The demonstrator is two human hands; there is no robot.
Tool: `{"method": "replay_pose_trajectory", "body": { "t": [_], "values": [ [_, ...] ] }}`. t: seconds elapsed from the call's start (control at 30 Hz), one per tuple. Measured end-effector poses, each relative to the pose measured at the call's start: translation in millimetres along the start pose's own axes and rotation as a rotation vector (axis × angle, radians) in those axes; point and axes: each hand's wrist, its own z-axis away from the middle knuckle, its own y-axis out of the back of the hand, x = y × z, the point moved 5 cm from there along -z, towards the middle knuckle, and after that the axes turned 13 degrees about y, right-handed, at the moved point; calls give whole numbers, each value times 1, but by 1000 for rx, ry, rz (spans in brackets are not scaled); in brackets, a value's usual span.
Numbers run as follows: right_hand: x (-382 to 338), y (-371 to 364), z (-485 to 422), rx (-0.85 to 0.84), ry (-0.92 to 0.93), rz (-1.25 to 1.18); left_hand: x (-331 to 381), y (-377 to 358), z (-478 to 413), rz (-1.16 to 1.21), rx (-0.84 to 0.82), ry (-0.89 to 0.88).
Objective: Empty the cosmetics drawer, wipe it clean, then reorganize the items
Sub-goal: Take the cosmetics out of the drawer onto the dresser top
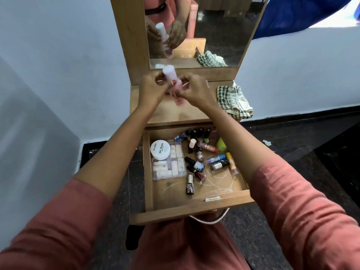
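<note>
A pink bottle with a white cap [171,76] is held above the dresser top [175,114], tilted with its cap up and to the left. My left hand [151,88] and my right hand [194,90] both grip it from either side. Below, the wooden drawer [194,209] stands pulled out. Inside lie several nail polish bottles [196,166], a round white nail polish remover tub [160,150] and a clear case of small items [171,166].
A green checked cloth [232,100] lies on the right of the dresser top. A mirror [204,30] stands behind it and reflects my hands. Blue-white walls flank the dresser; the floor is dark. A metal handle [208,221] hangs from the drawer front.
</note>
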Motion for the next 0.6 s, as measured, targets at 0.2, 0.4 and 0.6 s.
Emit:
{"method": "replay_pose_trajectory", "body": {
  "t": [0.2, 0.4, 0.6],
  "values": [
    [-9, -43, -47, 51, 15, -140, -14, 36, -35, -35, 47, 11],
    [-11, -71, -75, 24, 26, -108, -26, 54, -67, -149, 147, -17],
    [1, -84, -89, 62, 8, -69, -41, 52, -88, -147, 184, 20]
  ]
}}
